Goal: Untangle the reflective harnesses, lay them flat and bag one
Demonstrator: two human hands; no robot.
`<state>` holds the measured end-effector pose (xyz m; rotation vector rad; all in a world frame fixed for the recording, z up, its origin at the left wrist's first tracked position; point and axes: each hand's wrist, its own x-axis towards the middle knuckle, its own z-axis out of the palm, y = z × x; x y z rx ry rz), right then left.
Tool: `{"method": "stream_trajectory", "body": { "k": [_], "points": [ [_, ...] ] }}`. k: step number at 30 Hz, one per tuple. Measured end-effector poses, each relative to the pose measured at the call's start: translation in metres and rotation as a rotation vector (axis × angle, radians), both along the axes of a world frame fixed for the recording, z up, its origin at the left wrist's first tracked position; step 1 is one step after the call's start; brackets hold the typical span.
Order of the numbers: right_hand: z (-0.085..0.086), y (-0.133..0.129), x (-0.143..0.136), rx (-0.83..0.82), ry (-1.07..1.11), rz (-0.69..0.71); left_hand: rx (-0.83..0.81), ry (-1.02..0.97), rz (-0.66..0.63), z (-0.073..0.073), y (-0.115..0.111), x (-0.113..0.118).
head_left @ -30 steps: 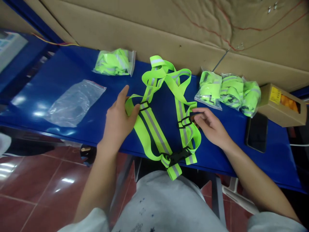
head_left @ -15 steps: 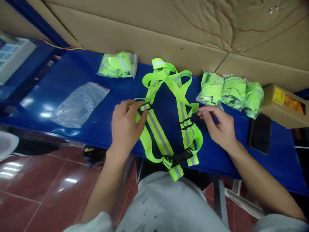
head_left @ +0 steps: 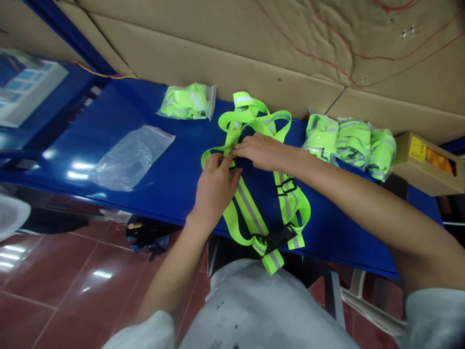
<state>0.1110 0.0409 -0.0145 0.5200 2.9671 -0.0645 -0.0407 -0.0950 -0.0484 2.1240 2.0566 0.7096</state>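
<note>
A neon-yellow reflective vest (head_left: 250, 208) made of straps with grey stripes is spread on the blue table. My left hand (head_left: 217, 189) is closed on its left strap by the slider buckle, which the fingers mostly cover. Reaching across the vest, my right hand (head_left: 259, 151) has its fingertips closed on the same strap, just above the left ones. On the right strap a black slider buckle (head_left: 287, 186) shows. A black side-release clip (head_left: 279, 238) joins the straps near the table's front edge, where one strap end hangs over.
An unfilled clear zip bag (head_left: 132, 157) lies to the left. Bagged yellow vests stand along the back, one bag (head_left: 189, 102) left and several (head_left: 352, 141) right. Beside those is a cardboard box (head_left: 426, 165). My right forearm partly covers a dark phone (head_left: 395, 185).
My right hand has left the vest's right side and crossed left to the left strap, beside my left hand. The vest keeps its layout; the view has shifted slightly.
</note>
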Motion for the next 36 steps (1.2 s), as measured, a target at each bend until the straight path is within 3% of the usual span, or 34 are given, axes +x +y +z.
{"method": "stream_trajectory", "body": {
  "k": [9, 14, 18, 21, 24, 26, 29, 32, 36],
  "points": [
    [-0.003, 0.0, -0.002, 0.11, 0.012, -0.008, -0.045, 0.092, -0.028, -0.003, 0.003, 0.006],
    [0.002, 0.015, -0.001, -0.062, 0.031, -0.069, -0.101, 0.195, -0.006, 0.001, 0.002, 0.011],
    [0.03, 0.013, 0.037, -0.283, 0.214, -0.171, -0.133, 0.234, -0.014, 0.007, -0.002, 0.011],
    [0.054, -0.005, 0.082, -0.316, 0.337, -0.266, -0.078, 0.241, -0.004, 0.012, -0.013, 0.015],
    [0.064, -0.031, 0.119, -0.251, 0.337, -0.472, 0.024, 0.187, -0.046, 0.023, -0.031, 0.029],
    [0.062, -0.047, 0.133, -0.256, 0.276, -0.609, 0.039, 0.118, -0.148, 0.032, -0.045, 0.044],
    [0.052, -0.068, 0.136, -0.425, 0.158, -0.746, 0.001, 0.062, -0.29, 0.042, -0.063, 0.071],
    [0.044, -0.083, 0.127, -0.505, 0.062, -0.781, -0.015, 0.09, -0.29, 0.043, -0.074, 0.096],
    [0.034, -0.094, 0.115, -0.466, 0.012, -0.789, -0.021, 0.159, -0.244, 0.036, -0.076, 0.117]
  ]
}}
